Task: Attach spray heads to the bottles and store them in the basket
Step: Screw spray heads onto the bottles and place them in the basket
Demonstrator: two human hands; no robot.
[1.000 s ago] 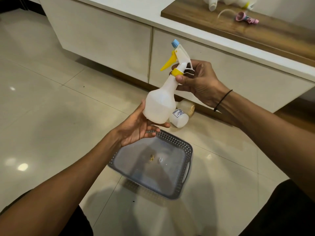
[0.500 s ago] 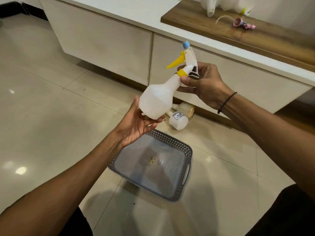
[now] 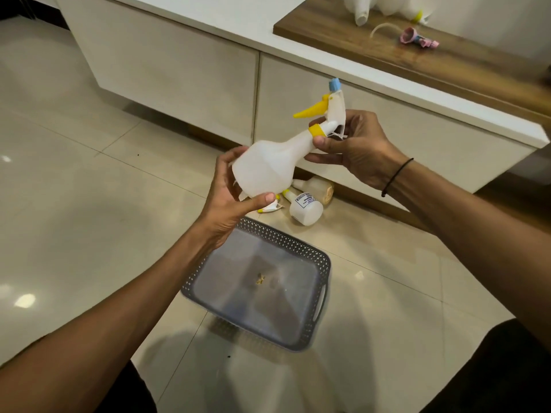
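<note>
Spray bottles are what we are working with, and we are looking first at the long white cabinet (image 3: 190, 73) running along the glossy tiled floor (image 3: 74, 204), its brown wooden ledge (image 3: 447, 52) carrying a loose pink spray head (image 3: 417, 38). Below our arms the grey perforated plastic basket (image 3: 307, 254) is sitting on the tiles. Above its far end we are holding the translucent white spray bottle (image 3: 268, 168) tilted, neck up to the right. Our left hand (image 3: 226, 201) is gripping its round base, thumb and fingers curled round it. Our right hand (image 3: 354, 147) is pinching the white spray head with yellow trigger and blue nozzle (image 3: 331, 111) at the yellow collar. Two smaller white bottles (image 3: 307, 204) are lying on the floor by the cabinet.
</note>
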